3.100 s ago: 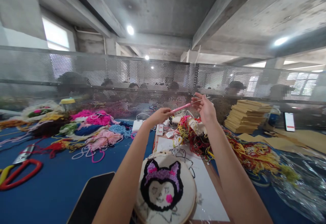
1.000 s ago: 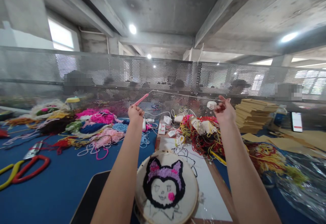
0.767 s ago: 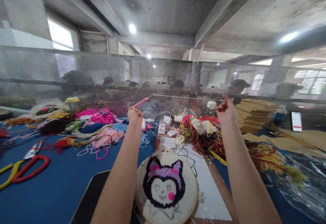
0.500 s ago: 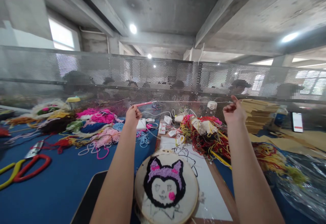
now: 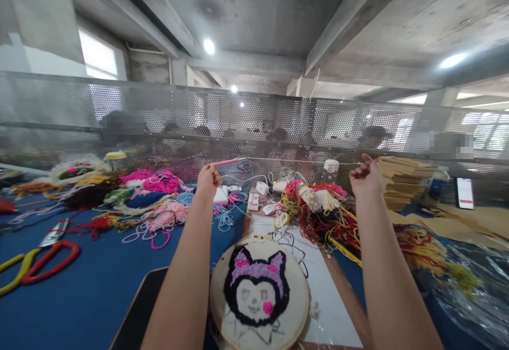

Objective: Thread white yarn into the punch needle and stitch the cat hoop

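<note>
Raised in front of me, my left hand is closed on a pink punch needle, whose metal tip points right. From that tip a thin pale thread stretches almost level across to my right hand. The fingers there are curled on the thread's far end, with one finger sticking up. Below and between my forearms lies an embroidery hoop. Its cloth bears a cartoon head worked in black and purple yarn with pink spots, and drawn lines mark the face and collar.
Heaps of coloured yarn cover the left side; more tangled yarn lies centre right. Large scissors rest at left. Stacked brown cardboard, a phone and clear plastic are at right. A perforated metal screen stands behind.
Both hands stay nearly where they were, with the thread still stretched between them. My right hand has dipped very slightly.
</note>
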`<state>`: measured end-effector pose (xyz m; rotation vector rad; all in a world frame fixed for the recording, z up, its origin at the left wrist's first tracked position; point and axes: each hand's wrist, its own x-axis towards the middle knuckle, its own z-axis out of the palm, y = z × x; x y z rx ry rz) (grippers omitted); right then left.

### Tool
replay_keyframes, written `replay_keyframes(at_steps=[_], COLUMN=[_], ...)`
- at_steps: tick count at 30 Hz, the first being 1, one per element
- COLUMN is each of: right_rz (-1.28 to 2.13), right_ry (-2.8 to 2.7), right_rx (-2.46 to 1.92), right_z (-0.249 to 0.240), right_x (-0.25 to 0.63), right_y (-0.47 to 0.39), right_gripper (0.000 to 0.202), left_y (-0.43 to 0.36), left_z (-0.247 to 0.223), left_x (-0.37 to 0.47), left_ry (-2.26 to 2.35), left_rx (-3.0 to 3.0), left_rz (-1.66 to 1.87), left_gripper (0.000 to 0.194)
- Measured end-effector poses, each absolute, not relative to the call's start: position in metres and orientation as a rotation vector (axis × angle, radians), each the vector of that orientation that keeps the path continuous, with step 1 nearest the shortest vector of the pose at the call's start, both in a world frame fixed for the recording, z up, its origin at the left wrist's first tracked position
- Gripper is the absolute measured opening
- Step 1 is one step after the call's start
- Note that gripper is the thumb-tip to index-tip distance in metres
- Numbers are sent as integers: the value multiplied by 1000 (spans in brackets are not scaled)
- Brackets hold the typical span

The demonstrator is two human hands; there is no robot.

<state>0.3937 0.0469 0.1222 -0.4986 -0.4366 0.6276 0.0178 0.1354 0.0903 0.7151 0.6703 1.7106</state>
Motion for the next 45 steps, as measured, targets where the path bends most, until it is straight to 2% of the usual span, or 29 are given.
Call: replay_keyframes(at_steps=[6, 10, 14, 22, 26, 29, 33, 39, 45], right_rz=[655, 648, 646, 744, 842, 860, 831, 794, 450], right_ry=[-579, -739, -934, -1377, -1619, -1778, -1935, -2104, -2089], right_rx=[-628, -705, -767, -863, -897, -918, -925, -949, -1023], right_z=[120, 120, 121, 119, 118, 117, 115, 111, 116], right_x=[377, 353, 324, 276, 255, 248, 247, 248, 248], right_y=[52, 53, 54, 55, 48, 41, 41, 45, 40], right_gripper=[32, 31, 34, 35, 25, 29, 30, 30, 27], left_y=[128, 117, 105, 89, 82, 77, 68, 45, 12], left_z=[101, 113, 126, 142, 147, 153, 163, 177, 200], left_x=[24, 34, 51, 70, 68, 63, 51, 29, 9], left_ry=[521, 419, 329, 189, -10, -149, -183, -312, -536], left_rx=[685, 681, 693, 645, 533, 387, 336, 318, 310], left_rz=[1712, 1674, 1642, 1725, 1666, 1588, 1572, 1573, 1602], left_gripper=[30, 17, 31, 30, 36, 43, 44, 35, 29])
